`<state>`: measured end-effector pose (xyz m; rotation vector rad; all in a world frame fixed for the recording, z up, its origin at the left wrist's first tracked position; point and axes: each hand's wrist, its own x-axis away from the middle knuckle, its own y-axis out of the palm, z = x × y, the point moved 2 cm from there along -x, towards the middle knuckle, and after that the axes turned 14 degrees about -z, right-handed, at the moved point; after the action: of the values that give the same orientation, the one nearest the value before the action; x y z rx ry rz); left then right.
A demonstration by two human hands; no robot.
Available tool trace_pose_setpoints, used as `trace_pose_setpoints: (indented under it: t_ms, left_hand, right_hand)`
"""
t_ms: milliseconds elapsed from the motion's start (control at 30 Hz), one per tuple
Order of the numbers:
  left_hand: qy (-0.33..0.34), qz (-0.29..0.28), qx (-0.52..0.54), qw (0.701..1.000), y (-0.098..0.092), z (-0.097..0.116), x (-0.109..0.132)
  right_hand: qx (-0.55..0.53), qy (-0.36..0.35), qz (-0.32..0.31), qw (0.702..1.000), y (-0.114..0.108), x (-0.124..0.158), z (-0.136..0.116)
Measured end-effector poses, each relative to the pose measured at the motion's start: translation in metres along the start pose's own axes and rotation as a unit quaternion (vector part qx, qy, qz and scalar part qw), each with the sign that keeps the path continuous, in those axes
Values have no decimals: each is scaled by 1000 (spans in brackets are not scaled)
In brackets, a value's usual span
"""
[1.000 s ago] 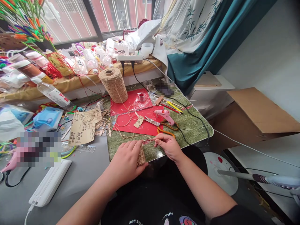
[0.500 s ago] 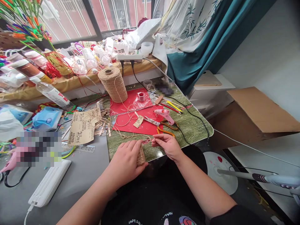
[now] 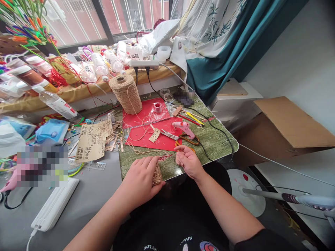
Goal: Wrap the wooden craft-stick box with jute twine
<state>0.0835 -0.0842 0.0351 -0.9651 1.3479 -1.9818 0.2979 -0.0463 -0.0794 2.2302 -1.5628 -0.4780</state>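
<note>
My left hand [image 3: 142, 176] is wrapped over a small block-like piece covered in twine [image 3: 157, 175], near the front edge of the table. Most of that piece is hidden under the palm and fingers. A strand of twine [image 3: 141, 152] runs over the table between this piece and the big twine spool [image 3: 126, 96]. To the right, my right hand [image 3: 188, 162] hovers with its fingers curled in and pressed together. What lies between those fingers, if anything, cannot be made out. Just beyond it are scissors [image 3: 170, 135] and pliers with orange handles [image 3: 190, 140].
A pink glue gun [image 3: 184, 129] lies on red sheets [image 3: 141, 137]. Pencils [image 3: 193, 118] and a black cable [image 3: 217, 127] are at the right. Sandpaper [image 3: 90, 144], wooden sticks and a white power strip [image 3: 56, 205] lie left. Bottles [image 3: 59, 104] crowd the sill side.
My right hand has moved slightly right, away from the twine beside the wrapped piece, and its fingers have curled in more. My left hand stays in place on the piece.
</note>
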Motion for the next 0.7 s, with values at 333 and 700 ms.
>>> trace_pose_setpoints:
  t_ms: [333, 700]
  left_hand:
    - [-1, -4, -6, 1000, -2, 2, 0]
    - [0, -2, -12, 1000, -2, 2, 1]
  right_hand:
    - [-51, -12, -19, 998, -2, 0, -2]
    - [19, 20, -22, 999, -2, 4, -1]
